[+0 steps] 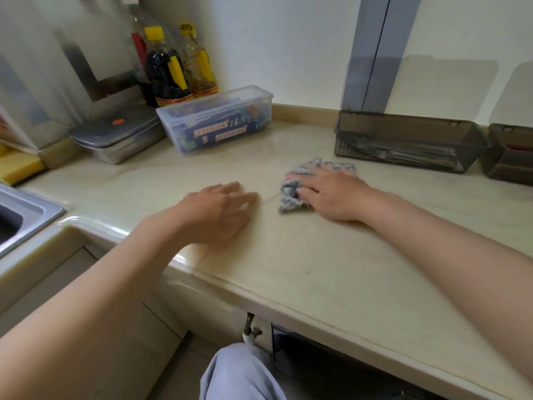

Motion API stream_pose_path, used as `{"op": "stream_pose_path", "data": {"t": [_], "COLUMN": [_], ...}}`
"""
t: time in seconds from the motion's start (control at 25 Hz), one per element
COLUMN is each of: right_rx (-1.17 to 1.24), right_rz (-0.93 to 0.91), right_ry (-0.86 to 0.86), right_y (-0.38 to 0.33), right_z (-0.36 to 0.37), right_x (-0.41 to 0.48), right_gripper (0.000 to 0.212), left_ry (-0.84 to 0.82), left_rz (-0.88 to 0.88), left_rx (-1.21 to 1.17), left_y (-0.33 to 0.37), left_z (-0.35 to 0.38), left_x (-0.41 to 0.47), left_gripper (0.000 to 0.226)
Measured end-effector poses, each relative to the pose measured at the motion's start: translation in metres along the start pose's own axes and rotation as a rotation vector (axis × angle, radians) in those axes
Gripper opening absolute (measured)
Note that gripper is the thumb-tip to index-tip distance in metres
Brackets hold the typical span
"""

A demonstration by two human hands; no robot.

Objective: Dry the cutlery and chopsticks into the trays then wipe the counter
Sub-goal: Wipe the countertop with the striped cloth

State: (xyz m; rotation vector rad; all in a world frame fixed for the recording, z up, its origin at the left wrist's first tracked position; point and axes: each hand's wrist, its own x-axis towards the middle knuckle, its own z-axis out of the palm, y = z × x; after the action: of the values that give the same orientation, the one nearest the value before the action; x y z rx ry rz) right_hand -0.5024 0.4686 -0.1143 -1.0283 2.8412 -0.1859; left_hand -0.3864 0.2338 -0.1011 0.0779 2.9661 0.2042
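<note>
Nearest you, your bare forearms reach in from both lower corners, with a pale blue trouser knee [239, 373] below. They stretch over the counter [317, 269], a glossy cream stone slab with faint veins and a rounded front lip.

At the back right, against the wall, stands a smoky brown, translucent plastic tray [403, 125], long and rectangular, its long axis running left to right. Steel cutlery [389, 154] lies lengthwise inside. A second brown tray [510, 154] sits just beside it at the right edge; its contents are unclear.

The cloth [290, 197], grey-blue and nubbly, lies bunched mid-counter in front of the first tray, stretched diagonally from near left to far right.

Your right hand [331, 194] lies palm down on the cloth, fingers straight and pointing left, pressing rather than clutching. Your left hand [219, 209] rests palm down on bare stone near it, fingers relaxed, grasping nothing.
</note>
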Motion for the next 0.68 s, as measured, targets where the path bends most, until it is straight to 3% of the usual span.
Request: {"op": "stream_pose_path", "data": {"t": [0.16, 0.44, 0.52, 0.68], "right_rx": [-0.023, -0.031, -0.005, -0.019], "right_rz": [0.045, -0.323, -0.250, 0.121], "right_ry": [-0.035, -0.095, -0.022, 0.010], "right_y": [-0.014, -0.074, -0.048, 0.038], "right_z": [0.006, 0.016, 0.013, -0.004], "right_x": [0.004, -0.114, -0.090, -0.040], "right_gripper": [0.050, 0.048, 0.046, 0.047], "left_ry": [0.003, -0.022, -0.023, -0.036], "left_rz": [-0.037, -0.027, -0.037, -0.040], "left_rx": [-0.002, -0.014, -0.016, -0.045], "left_y": [0.000, -0.004, -0.001, 0.006], "left_z": [0.005, 0.007, 0.008, 0.001], "left_x": [-0.004, -0.001, -0.003, -0.005], "left_gripper": [0.049, 0.050, 0.051, 0.049]}}
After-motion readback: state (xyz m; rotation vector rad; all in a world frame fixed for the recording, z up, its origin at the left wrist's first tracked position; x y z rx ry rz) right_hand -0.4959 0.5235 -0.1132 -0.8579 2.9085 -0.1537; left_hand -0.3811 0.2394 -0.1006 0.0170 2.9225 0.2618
